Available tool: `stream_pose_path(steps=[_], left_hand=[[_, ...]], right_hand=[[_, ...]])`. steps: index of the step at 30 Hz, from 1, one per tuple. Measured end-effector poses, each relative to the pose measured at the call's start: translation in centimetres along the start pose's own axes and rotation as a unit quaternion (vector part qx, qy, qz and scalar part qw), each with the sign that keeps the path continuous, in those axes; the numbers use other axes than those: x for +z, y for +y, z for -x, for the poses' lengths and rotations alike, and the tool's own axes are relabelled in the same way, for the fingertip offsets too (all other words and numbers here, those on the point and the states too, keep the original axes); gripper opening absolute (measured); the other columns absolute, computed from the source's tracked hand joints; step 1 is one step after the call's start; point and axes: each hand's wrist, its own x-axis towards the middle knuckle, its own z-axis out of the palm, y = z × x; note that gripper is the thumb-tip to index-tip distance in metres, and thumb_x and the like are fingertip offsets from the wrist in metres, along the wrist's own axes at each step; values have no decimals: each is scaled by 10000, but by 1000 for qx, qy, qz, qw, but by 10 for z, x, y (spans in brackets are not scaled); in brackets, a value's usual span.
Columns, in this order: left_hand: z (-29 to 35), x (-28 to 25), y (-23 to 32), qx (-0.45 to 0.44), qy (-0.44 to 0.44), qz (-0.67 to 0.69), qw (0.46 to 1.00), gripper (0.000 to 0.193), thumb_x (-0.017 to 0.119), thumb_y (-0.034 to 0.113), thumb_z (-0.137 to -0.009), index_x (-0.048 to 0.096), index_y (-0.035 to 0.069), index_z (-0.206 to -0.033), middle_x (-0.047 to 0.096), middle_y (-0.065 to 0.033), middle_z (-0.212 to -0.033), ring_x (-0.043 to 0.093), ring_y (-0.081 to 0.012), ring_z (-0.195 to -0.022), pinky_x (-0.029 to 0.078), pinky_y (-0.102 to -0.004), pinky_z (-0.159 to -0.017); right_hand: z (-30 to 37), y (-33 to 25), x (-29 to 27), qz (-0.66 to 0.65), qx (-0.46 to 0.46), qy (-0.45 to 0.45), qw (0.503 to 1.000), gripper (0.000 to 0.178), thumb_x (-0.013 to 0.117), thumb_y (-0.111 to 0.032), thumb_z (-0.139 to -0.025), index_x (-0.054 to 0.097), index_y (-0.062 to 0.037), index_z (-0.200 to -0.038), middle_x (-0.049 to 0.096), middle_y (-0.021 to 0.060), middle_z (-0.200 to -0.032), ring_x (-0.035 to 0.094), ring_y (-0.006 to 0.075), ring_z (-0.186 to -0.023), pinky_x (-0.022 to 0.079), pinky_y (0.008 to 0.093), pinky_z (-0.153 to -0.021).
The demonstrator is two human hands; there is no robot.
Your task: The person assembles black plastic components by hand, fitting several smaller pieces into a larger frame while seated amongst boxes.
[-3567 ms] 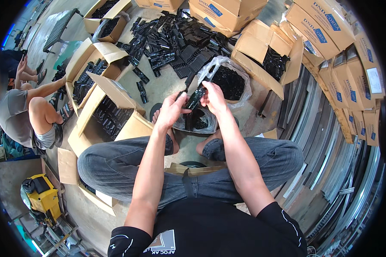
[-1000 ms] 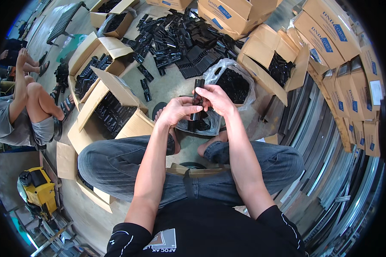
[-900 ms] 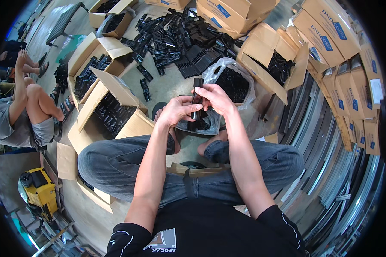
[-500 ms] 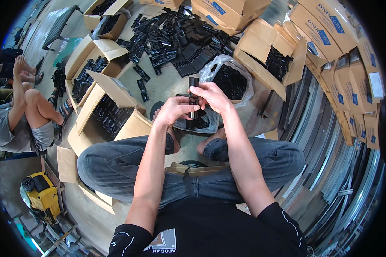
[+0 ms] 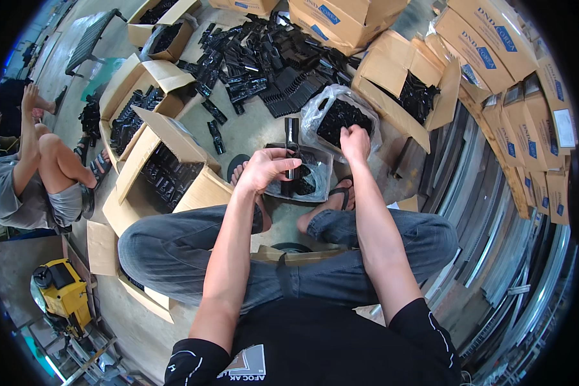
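A glossy black slotted part, long and narrow (image 5: 292, 132), stands nearly upright in my left hand (image 5: 268, 170), its fingers and thumb wrapped round it. My right hand (image 5: 355, 143) is away to the right, over the near edge of a clear plastic bag (image 5: 313, 106) full of small black pieces (image 5: 338, 122). The right fingers are pinched together; whatever they hold is hidden. Below the held part, between my feet, is a small box with a clear plastic liner (image 5: 323, 174) and dark pieces inside.
A heap of similar black parts (image 5: 251, 61) covers the floor ahead. Open cardboard boxes of black parts stand left (image 5: 128, 186) and right (image 5: 379, 64). Long metal profiles (image 5: 489, 244) lie at right, beside stacked cartons (image 5: 527, 122). Another person (image 5: 29, 193) sits far left, near a yellow machine (image 5: 67, 299).
My right hand has left the black part and moved right to the bag of small pieces. The left hand still grips the part at about the same place.
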Motion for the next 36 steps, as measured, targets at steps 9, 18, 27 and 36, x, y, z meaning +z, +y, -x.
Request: stream_pose_path(steps=[9,18,27,36], left_hand=[[16,-6,12,19,41,-37,998,542,844,302,-782,670,-29,-1174,687,-56,-969,640,-128,-832,535,-269,-686],[14,-8,13,29,51,13,998,428,832,224,-815,684,-12,-1140,703,-23,-939,643,-91,-808,540,-234,-672],[9,-12,9,28,28,93,995,375,802,165,-847,665,-9,-1149,711,-33,-954,671,-96,-817,563,-227,-678],[10,-11,12,72,-52,306,948,297,733,120,-899,645,-12,-1149,707,-152,-1093,720,-238,-913,620,-355,-806]], right_hand=[[-14,-24,-29,233,15,-264,936,349,668,-165,-791,722,-20,-1104,673,206,-1214,648,335,-1153,525,432,-966],[-13,-30,-28,243,32,-280,928,357,615,-111,-812,703,-13,-1144,654,206,-1249,626,336,-1190,520,427,-978],[-6,-19,-34,172,37,-213,961,351,647,-129,-759,704,39,-1062,670,269,-1172,678,350,-1082,563,413,-889],[-3,-49,-45,-421,57,-301,854,170,643,-41,-862,623,11,-1022,648,56,-859,684,212,-710,616,359,-651]])
